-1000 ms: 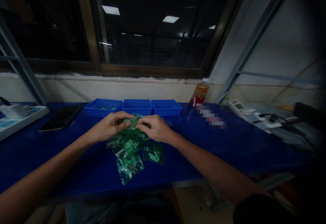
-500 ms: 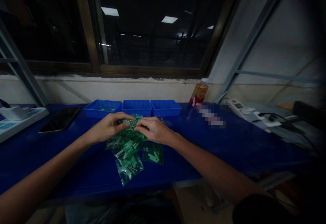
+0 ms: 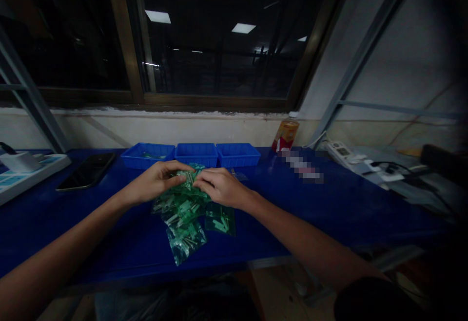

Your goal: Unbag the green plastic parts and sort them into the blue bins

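Between my two hands is a small green plastic bag (image 3: 189, 179) with screws or similar slim parts in it. My left hand (image 3: 157, 182) pinches its left side, thumb below and fingers above. On the other side my right hand (image 3: 221, 184) is closed with thumb and forefinger at the bag's right edge. Under and in front of them lies a heap of green bags (image 3: 185, 209) holding pale plugs and metal screws. One bag (image 3: 186, 240) sticks out toward the front edge, and another bag (image 3: 221, 218) lies flat at the right of the heap.
Three blue bins stand in a row behind my hands: a left bin (image 3: 148, 155) with some bags inside, a middle bin (image 3: 196, 155) and a right bin (image 3: 238, 155). A phone (image 3: 86, 171) and power strip (image 3: 32, 170) are at left, a drink bottle (image 3: 285, 135) at back right.
My right hand has shifted very slightly left and down at the bag's edge. My left hand keeps its place, and the heap looks the same.
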A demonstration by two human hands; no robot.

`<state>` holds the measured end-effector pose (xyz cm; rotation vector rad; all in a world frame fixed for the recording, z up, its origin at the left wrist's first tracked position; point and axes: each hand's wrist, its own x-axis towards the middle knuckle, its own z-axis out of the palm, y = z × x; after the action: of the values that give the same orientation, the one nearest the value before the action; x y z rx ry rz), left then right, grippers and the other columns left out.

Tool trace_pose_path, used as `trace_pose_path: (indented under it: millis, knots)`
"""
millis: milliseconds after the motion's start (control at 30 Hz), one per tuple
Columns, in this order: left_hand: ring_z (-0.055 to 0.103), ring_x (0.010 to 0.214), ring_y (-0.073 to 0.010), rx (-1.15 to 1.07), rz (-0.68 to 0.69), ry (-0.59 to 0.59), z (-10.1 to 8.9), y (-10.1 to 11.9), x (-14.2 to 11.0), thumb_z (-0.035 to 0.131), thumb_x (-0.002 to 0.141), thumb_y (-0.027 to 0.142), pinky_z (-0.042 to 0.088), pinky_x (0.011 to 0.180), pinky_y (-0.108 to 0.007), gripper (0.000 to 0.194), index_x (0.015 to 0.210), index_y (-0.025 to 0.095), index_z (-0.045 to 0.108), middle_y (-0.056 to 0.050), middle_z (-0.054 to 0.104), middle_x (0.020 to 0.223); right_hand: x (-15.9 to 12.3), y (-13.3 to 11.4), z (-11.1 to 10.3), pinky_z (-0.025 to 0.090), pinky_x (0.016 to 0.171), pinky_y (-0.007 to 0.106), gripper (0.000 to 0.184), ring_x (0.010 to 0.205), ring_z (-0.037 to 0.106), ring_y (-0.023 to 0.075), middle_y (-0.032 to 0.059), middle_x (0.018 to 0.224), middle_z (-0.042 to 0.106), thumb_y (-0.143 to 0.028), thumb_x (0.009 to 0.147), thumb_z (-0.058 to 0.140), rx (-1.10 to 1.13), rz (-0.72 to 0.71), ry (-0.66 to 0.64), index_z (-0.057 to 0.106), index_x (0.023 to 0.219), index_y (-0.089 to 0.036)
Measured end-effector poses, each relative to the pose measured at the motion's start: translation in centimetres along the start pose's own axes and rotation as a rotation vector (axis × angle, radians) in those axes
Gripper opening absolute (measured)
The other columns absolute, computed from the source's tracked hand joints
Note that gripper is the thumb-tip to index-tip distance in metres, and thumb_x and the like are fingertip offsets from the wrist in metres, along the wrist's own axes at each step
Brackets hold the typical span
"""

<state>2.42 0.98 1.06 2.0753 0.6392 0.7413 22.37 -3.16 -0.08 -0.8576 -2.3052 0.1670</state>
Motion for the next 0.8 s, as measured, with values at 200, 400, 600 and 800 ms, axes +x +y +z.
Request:
trace_pose_path:
  millis: [200, 400, 600, 800]
  knots:
    - [0.058, 0.085, -0.0171, -0.001, -0.009, 0.005, 0.1, 0.0, -0.1, 0.056, 0.076, 0.026, 0.044, 0.076, -0.030, 0.023, 0.097, 0.018, 0.062, -0.005, 0.064, 0.093, 0.0, -0.2, 0.1, 0.038, 0.059, 0.023, 0.019, 0.061, 0.052, 0.0102, 0.0011, 0.064, 0.057, -0.029, 0.082, 0.051, 0.035, 0.002, -0.001, 0.059, 0.072, -0.016]
    - [0.052, 0.070, -0.0130, 0.005, 0.002, 0.002, 0.7, 0.5, -0.3, 0.058, 0.075, 0.031, 0.042, 0.064, -0.024, 0.018, 0.082, 0.014, 0.058, -0.002, 0.057, 0.076, 0.1, -0.3, 1.2, 0.032, 0.050, 0.021, 0.023, 0.050, 0.044, 0.0077, -0.0024, 0.054, 0.050, -0.029, 0.082, 0.049, 0.144, 0.122, 0.048, 0.056, 0.063, -0.016]
    - [0.050, 0.066, -0.0116, -0.080, -0.055, 0.240, 1.6, 0.7, -0.2, 0.059, 0.074, 0.035, 0.039, 0.060, -0.022, 0.021, 0.080, 0.015, 0.056, 0.001, 0.054, 0.073, 0.1, -0.7, 1.9, 0.036, 0.051, 0.021, 0.012, 0.053, 0.045, 0.0082, -0.0025, 0.060, 0.051, -0.026, 0.079, 0.048, 0.232, 0.245, 0.193, 0.054, 0.074, -0.016]
    - [0.047, 0.058, -0.0104, -0.241, -0.195, 0.262, 2.3, 0.7, -0.2, 0.059, 0.072, 0.037, 0.035, 0.055, -0.021, 0.023, 0.068, 0.015, 0.054, 0.003, 0.051, 0.061, -0.1, -1.5, 1.3, 0.039, 0.062, 0.025, 0.013, 0.065, 0.049, 0.0120, 0.0018, 0.070, 0.052, -0.022, 0.084, 0.042, 0.036, 0.086, 0.238, 0.053, 0.078, -0.017]
